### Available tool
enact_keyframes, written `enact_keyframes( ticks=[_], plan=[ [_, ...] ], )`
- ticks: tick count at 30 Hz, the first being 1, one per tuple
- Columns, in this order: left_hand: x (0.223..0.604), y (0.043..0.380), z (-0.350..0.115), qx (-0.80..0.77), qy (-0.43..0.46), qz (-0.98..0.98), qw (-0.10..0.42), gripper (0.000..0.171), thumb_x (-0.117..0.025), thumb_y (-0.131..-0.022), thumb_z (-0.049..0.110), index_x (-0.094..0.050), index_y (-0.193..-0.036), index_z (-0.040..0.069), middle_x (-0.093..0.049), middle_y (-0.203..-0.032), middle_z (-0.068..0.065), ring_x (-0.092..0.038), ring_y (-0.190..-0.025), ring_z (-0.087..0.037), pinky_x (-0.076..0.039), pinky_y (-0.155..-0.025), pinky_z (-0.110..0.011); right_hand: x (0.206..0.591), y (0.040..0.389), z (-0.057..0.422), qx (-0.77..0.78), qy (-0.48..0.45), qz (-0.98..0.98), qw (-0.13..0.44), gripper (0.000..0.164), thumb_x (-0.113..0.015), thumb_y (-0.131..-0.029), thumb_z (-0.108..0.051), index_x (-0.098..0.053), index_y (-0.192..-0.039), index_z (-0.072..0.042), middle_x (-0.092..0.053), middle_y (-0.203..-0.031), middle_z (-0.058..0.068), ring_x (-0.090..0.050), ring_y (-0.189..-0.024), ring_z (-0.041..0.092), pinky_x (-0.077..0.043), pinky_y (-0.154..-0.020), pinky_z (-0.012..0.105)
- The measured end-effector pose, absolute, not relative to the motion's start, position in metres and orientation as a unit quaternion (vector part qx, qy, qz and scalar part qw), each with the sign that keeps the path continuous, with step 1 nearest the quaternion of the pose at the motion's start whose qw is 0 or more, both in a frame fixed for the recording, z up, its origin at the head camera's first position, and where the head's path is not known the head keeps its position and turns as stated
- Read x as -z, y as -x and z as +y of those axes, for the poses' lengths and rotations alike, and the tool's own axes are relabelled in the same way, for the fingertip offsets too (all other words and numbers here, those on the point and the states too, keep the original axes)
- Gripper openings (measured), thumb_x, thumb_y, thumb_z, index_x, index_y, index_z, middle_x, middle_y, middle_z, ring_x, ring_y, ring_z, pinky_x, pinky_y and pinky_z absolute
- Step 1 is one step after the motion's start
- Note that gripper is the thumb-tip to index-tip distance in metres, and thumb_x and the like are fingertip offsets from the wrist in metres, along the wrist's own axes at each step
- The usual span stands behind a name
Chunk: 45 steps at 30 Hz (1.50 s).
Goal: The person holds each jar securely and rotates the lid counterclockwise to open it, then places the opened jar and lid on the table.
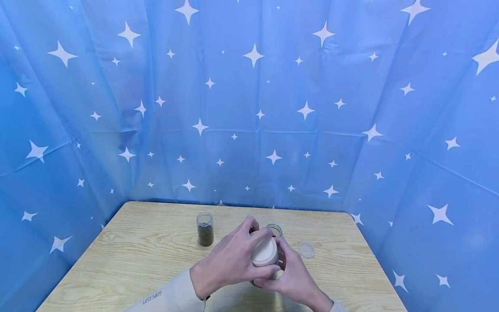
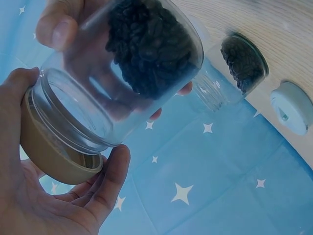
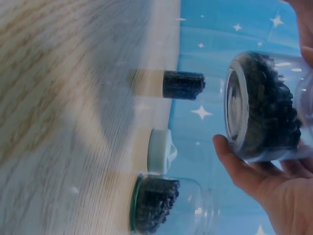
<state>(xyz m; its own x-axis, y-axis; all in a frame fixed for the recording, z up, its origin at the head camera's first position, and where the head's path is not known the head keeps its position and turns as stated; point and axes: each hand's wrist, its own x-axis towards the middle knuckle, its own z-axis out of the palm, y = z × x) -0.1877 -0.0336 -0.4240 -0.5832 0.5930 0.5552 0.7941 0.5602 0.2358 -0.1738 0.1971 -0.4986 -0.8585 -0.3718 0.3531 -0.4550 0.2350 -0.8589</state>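
Note:
My left hand [image 1: 234, 255] grips a tan round lid [image 2: 63, 164] at the mouth of a clear glass jar [image 2: 161, 44]. In the left wrist view the lid sits tilted against the rim, with a gap on one side. My right hand [image 1: 294, 277] holds the jar's body, fingers curled round the glass. Dark beans or seeds [image 3: 266, 105] fill the bottom part of the jar. From the head view the lid's pale top [image 1: 265, 252] faces up, and the hands cover most of the jar.
A lidless glass jar of dark contents [image 1: 205, 232] stands to the left. Behind my hands is another open jar [image 1: 274, 229], with dark pieces inside. A pale lid with a raised grip [image 3: 159, 152] stands between them. A translucent disc [image 1: 306, 250] lies to the right on the wooden table [image 1: 156, 242].

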Motion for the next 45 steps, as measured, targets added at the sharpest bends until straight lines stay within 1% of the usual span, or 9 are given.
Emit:
enact_keyframes(
  ticks=[8,12,17,25,30,34,39,45],
  plan=[
    [0.423,0.189,-0.035,0.247,0.401,-0.856,0.215,0.059,-0.092,-0.094,0.064,-0.073,-0.138,0.030,-0.059,-0.120,0.002,-0.059,-0.089,-0.003,-0.054,-0.074,-0.011,0.499,0.174,0.197,-0.565,-0.266,-0.780,0.036,0.085,-0.105,-0.086,-0.018,-0.057,-0.156,-0.027,-0.075,-0.145,0.005,-0.077,-0.126,0.012,-0.070,-0.102,0.034],
    [0.423,0.188,-0.036,0.249,0.395,-0.857,0.217,0.058,-0.092,-0.094,0.064,-0.073,-0.138,0.031,-0.059,-0.120,0.004,-0.059,-0.088,-0.002,-0.053,-0.073,-0.011,0.499,0.174,0.198,-0.566,-0.266,-0.780,0.035,0.082,-0.105,-0.087,-0.018,-0.057,-0.153,-0.027,-0.077,-0.144,0.004,-0.077,-0.126,0.012,-0.070,-0.102,0.034],
    [0.424,0.189,-0.038,0.260,0.389,-0.857,0.217,0.058,-0.091,-0.095,0.064,-0.072,-0.138,0.031,-0.058,-0.121,0.004,-0.059,-0.087,-0.002,-0.052,-0.071,-0.010,0.500,0.175,0.199,-0.566,-0.258,-0.782,0.030,0.080,-0.105,-0.087,-0.018,-0.058,-0.151,-0.028,-0.076,-0.145,0.004,-0.077,-0.129,0.013,-0.069,-0.103,0.034],
    [0.423,0.193,-0.046,0.271,0.382,-0.857,0.215,0.063,-0.093,-0.095,0.062,-0.070,-0.145,0.030,-0.060,-0.125,0.001,-0.061,-0.088,-0.004,-0.054,-0.072,-0.012,0.501,0.176,0.200,-0.562,-0.246,-0.789,0.033,0.083,-0.105,-0.086,-0.018,-0.059,-0.154,-0.028,-0.074,-0.150,0.003,-0.076,-0.133,0.012,-0.069,-0.103,0.033],
    [0.423,0.196,-0.054,0.272,0.374,-0.858,0.221,0.066,-0.094,-0.095,0.061,-0.070,-0.146,0.028,-0.060,-0.126,0.000,-0.064,-0.090,-0.006,-0.055,-0.071,-0.013,0.501,0.177,0.200,-0.559,-0.241,-0.793,0.037,0.081,-0.106,-0.085,-0.019,-0.060,-0.151,-0.027,-0.077,-0.148,0.001,-0.077,-0.132,0.011,-0.069,-0.104,0.032],
    [0.422,0.197,-0.061,0.272,0.360,-0.865,0.218,0.066,-0.093,-0.096,0.062,-0.070,-0.148,0.028,-0.060,-0.127,0.001,-0.063,-0.090,-0.006,-0.054,-0.069,-0.013,0.501,0.176,0.201,-0.558,-0.221,-0.799,0.030,0.080,-0.106,-0.085,-0.020,-0.060,-0.149,-0.027,-0.078,-0.146,0.001,-0.078,-0.131,0.011,-0.068,-0.104,0.030],
    [0.423,0.199,-0.067,0.271,0.347,-0.871,0.220,0.065,-0.090,-0.098,0.064,-0.069,-0.149,0.028,-0.061,-0.127,0.001,-0.062,-0.091,-0.006,-0.055,-0.071,-0.016,0.501,0.177,0.203,-0.564,-0.199,-0.801,0.023,0.080,-0.106,-0.085,-0.020,-0.061,-0.150,-0.026,-0.077,-0.149,0.003,-0.078,-0.132,0.014,-0.067,-0.105,0.028],
    [0.430,0.202,-0.073,0.272,0.338,-0.873,0.222,0.063,-0.088,-0.100,0.061,-0.069,-0.149,0.025,-0.062,-0.126,-0.001,-0.064,-0.090,-0.006,-0.055,-0.069,-0.016,0.502,0.179,0.205,-0.564,-0.188,-0.804,0.023,0.080,-0.105,-0.086,-0.020,-0.060,-0.152,-0.023,-0.076,-0.150,0.006,-0.079,-0.133,0.021,-0.066,-0.105,0.029]
  ],
)
